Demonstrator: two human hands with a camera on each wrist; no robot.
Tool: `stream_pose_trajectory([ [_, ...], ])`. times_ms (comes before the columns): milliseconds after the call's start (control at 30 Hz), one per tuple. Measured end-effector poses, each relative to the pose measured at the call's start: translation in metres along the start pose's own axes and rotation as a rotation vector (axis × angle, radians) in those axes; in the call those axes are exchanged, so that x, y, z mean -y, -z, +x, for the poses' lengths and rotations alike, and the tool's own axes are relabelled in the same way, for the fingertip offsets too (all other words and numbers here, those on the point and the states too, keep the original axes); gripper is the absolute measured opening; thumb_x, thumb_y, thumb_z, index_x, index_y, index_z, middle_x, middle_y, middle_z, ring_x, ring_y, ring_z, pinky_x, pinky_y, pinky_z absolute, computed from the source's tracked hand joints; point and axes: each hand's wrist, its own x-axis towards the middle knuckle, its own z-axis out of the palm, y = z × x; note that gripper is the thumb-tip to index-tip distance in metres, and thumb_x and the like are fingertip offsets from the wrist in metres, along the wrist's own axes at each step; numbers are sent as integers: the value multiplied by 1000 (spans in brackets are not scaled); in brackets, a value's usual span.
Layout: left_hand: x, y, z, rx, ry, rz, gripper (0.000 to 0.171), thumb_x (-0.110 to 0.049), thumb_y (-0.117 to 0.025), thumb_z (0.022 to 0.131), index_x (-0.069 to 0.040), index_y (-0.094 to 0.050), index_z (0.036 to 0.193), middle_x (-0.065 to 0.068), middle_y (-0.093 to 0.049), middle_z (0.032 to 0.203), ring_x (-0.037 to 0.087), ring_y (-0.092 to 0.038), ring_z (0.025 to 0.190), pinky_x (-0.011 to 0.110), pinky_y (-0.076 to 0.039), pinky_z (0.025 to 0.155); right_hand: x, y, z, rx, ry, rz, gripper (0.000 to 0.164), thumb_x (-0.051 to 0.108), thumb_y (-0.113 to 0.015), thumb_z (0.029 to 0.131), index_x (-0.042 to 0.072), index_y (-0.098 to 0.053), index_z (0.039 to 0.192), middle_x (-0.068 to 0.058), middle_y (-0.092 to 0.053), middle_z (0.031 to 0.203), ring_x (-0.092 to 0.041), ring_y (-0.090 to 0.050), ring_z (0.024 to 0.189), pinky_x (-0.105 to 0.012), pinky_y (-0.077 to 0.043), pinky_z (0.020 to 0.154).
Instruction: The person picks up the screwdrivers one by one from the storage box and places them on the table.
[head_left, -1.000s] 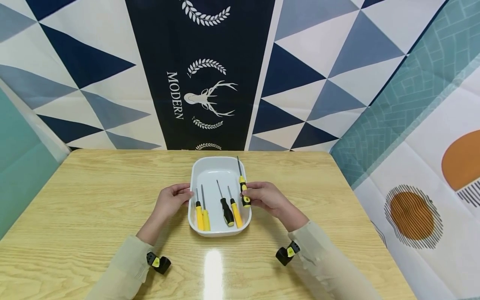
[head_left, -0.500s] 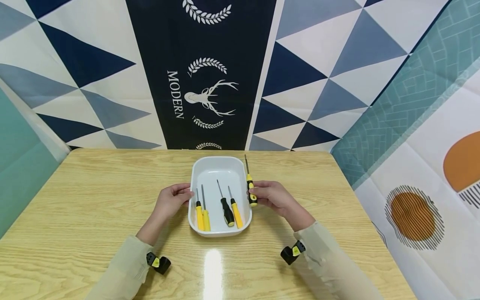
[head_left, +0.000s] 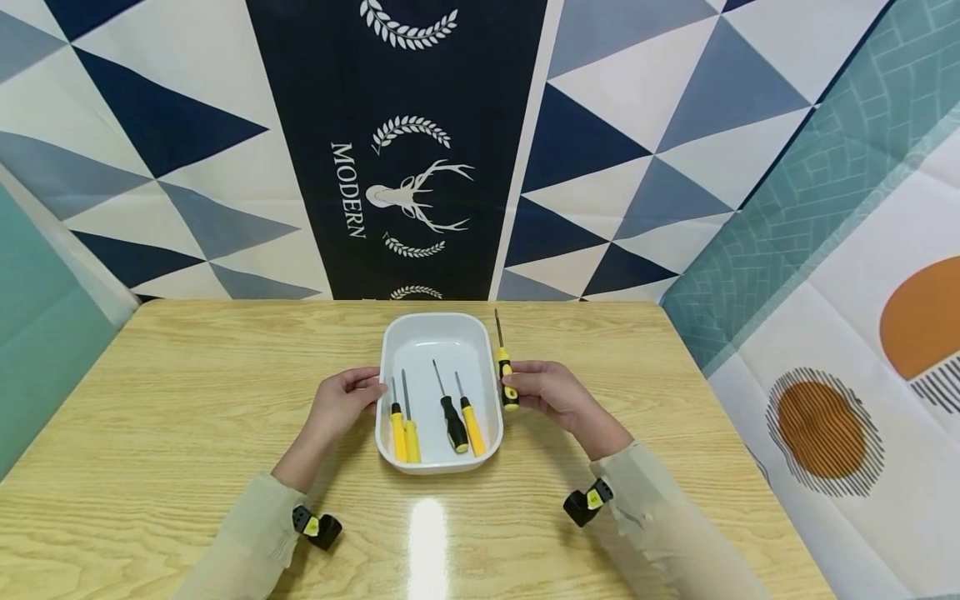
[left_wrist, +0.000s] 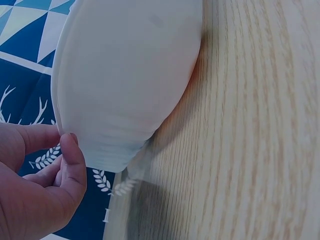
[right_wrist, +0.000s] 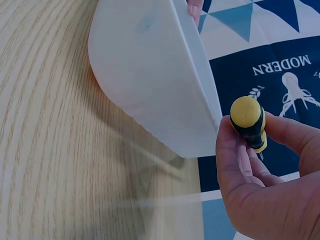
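Note:
A white tray [head_left: 438,468] stands on the wooden table with several screwdrivers inside. In its left part lie two with yellow handles [head_left: 412,442]. Toward its right are a black-handled screwdriver [head_left: 453,425] and one with an orange-yellow handle [head_left: 473,429]. My left hand [head_left: 345,400] pinches the tray's left rim between thumb and fingers, as the left wrist view also shows. Just outside the right rim, my right hand [head_left: 551,392] holds a yellow-and-black screwdriver [right_wrist: 247,117] by its handle, its shaft pointing to the far side.
The wooden table [head_left: 187,375] ends at a patterned backdrop [head_left: 420,167] behind the tray. Patterned cloth also hangs at the right side. A black camera [head_left: 318,527] is strapped to the left wrist, another camera [head_left: 587,502] to the right.
My right hand has moved right with the yellow-and-black screwdriver, from over the tray's right rim to just outside it. The left hand and tray have stayed in place.

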Motion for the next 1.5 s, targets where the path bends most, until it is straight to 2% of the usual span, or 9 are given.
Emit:
stream_pose_trajectory([
  [300,1,0,0,4,-1,2,38,-14,-60,90,-2,-56,126,12,-59,110,7,-56,84,23,-55,76,-6,3,1,-37,-21,8,49,9,-59,89,-12,-43,131,0,-65,91,-5,-63,77,-18,-53,69],
  [533,2,-1,1,2,-3,-8,38,-14,-61,90,-2,-56,126,11,-59,109,6,-56,83,24,-56,77,-11,7,3,-51,-24,-3,49,9,-58,89,-12,-43,130,-16,-63,110,-6,-62,78,-19,-53,70],
  [600,2,-1,1,3,-5,-8,38,-14,-61,90,-2,-56,125,11,-59,109,5,-57,83,23,-56,76,-13,8,4,-45,-24,0,48,8,-58,89,-13,-44,129,-17,-63,110,-6,-62,77,-19,-54,70],
  [867,1,0,0,1,0,-4,38,-14,-61,90,-2,-56,126,12,-60,110,5,-57,82,22,-55,75,-19,15,6,-43,-30,9,49,8,-57,90,-15,-42,130,-2,-64,93,-4,-61,75,-18,-53,68],
  [1000,0,0,0,1,7,-4,38,-15,-61,90,-2,-56,126,12,-60,110,5,-57,82,22,-56,76,-23,17,8,-51,-43,12,49,8,-57,90,-14,-42,130,2,-63,89,-4,-60,74,-17,-53,66],
  [1500,2,0,2,3,11,-9,38,-14,-60,90,-2,-56,126,11,-60,109,6,-57,82,20,-55,72,-39,26,17,-106,-91,-7,51,9,-60,89,-13,-42,132,-2,-65,93,-4,-61,73,-18,-53,67],
])
